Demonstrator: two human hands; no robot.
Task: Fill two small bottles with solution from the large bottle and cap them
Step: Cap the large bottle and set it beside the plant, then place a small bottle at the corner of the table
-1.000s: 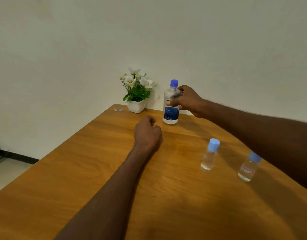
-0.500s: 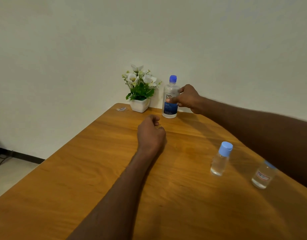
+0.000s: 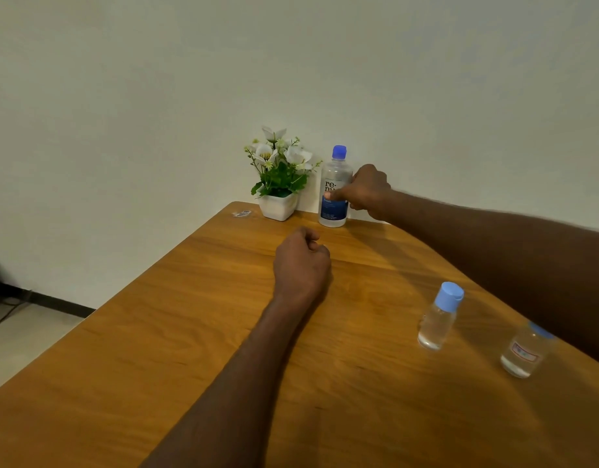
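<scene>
The large clear bottle (image 3: 335, 190) with a blue cap and blue label stands upright at the table's far edge, against the wall. My right hand (image 3: 367, 192) is wrapped around its right side, thumb across the label. My left hand (image 3: 301, 263) rests as a loose fist on the wooden table (image 3: 156, 332), holding nothing. Two small clear bottles stand at the right, both with light blue caps on: one (image 3: 439, 317) nearer the middle, and one with a small label (image 3: 524, 354) partly hidden behind my right forearm.
A white pot of white flowers (image 3: 279, 177) stands just left of the large bottle. A small scrap of wrapper (image 3: 241, 213) lies at the table's far left corner. The table's left edge drops to a tiled floor.
My right hand has carried the large bottle away from me, back to the table's far edge beside the flower pot. My left fist has stayed where it was.
</scene>
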